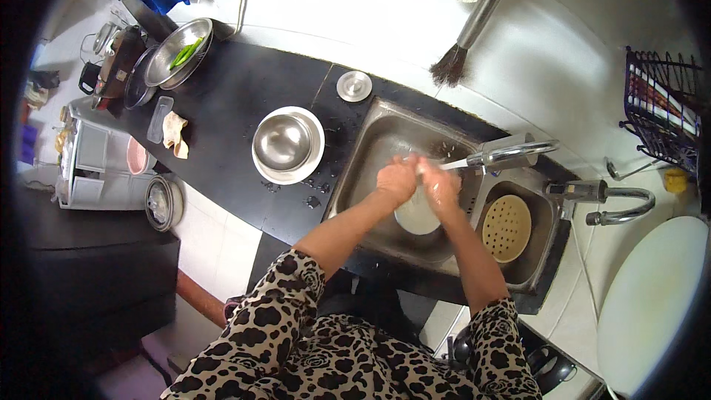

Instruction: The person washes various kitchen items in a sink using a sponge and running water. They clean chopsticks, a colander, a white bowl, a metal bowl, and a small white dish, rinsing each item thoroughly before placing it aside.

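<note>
Both hands meet over the larger basin of a stainless steel sink point(366, 150). My left hand point(397, 180) is at the left with its fingers bent. My right hand point(442, 186) is beside it, wet and blurred. Water point(455, 165) runs from a chrome faucet point(516, 150) onto the right hand. Directly below them a white bowl point(417, 219) rests in the basin, apparently with cloudy liquid in it; the hands hide its far part. Whether anything small is between the fingers cannot be seen.
Left of the sink, a steel bowl point(282, 141) sits in a white bowl point(318, 158) on the black counter. Near the wall lies a small metal lid point(354, 86). Green chillies point(186, 54) lie in a steel colander point(161, 61). The smaller basin holds a yellowish perforated plate point(506, 228).
</note>
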The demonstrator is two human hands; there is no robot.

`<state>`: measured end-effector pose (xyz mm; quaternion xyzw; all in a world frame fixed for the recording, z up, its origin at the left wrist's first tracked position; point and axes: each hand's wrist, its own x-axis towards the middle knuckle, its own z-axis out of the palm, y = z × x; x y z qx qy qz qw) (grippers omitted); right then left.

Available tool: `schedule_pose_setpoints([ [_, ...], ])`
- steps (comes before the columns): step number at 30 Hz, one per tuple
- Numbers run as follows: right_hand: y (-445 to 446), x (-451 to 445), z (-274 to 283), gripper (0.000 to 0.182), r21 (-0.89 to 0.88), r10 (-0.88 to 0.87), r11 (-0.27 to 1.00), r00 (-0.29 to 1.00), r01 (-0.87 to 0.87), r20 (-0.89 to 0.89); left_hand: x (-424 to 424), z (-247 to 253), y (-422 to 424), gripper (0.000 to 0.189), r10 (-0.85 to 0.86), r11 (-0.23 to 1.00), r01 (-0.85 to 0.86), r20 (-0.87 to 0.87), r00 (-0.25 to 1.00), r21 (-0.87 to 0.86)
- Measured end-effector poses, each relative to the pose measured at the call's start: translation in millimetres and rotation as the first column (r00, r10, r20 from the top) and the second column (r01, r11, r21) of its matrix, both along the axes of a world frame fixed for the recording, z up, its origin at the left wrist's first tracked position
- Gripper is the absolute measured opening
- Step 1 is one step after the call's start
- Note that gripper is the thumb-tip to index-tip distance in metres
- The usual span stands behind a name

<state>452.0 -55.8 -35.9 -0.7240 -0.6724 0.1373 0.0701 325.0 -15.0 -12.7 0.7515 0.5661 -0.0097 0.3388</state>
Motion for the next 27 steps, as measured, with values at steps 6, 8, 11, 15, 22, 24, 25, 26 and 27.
schedule_pose_setpoints([
  [6,-39.4,-3.0,19.2,0.021,0.406,0.285,0.903,0.905,-0.143,-0.317,8.0,-16.3,24.9,0.054,0.58,0.755,-0.373,0.285,0.763,-0.539],
  [8,-45.9,4.7,-9.3,0.024,0.445,0.368,0.872,0.872,-0.203,-0.322,16.7,-10.3,20.8,0.058,0.469,0.858,-0.34,0.316,0.825,-0.386],
  [11,-41.1,-0.7,-14.4,0.023,0.009,-0.1,0.989,0.721,0.147,-0.686,36.4,4.7,-12.9,0.056,0.384,0.902,-0.431,0.406,0.829,0.027],
  [15,-34.5,-0.7,-8.9,0.02,0.023,-0.122,0.896,0.296,0.444,-0.947,47.1,23.3,-39.0,0.05,-0.327,0.806,0.097,0.304,0.895,0.583],
  [22,-45.9,35.5,37.6,0.038,-0.412,-0.404,0.911,-0.194,0.003,-0.894,35.7,8.3,38.0,0.033,-0.021,0.905,0.263,0.582,0.813,-0.335],
  [24,-46.3,33.7,39.1,0.035,-0.389,-0.277,0.905,-0.459,0.169,-0.844,30.5,-2.2,43.5,0.038,0.387,0.758,0.287,0.758,0.525,-0.586],
  [25,-45.7,30.5,39.0,0.033,-0.387,-0.187,0.887,-0.571,0.252,-0.799,30.1,1.1,39.4,0.039,0.681,0.543,0.363,0.65,0.336,-0.757],
  [26,-40.8,28.5,24.9,0.035,-0.393,-0.067,0.848,-0.663,0.356,-0.745,37.4,-6.2,31.5,0.04,0.714,0.631,0.205,0.664,0.223,-0.748],
  [27,-32.3,19.8,10.4,0.033,-0.251,-0.028,0.851,-0.436,0.462,-0.9,42.6,-17.2,20.7,0.041,0.721,0.687,0.018,0.685,0.101,-0.726],
])
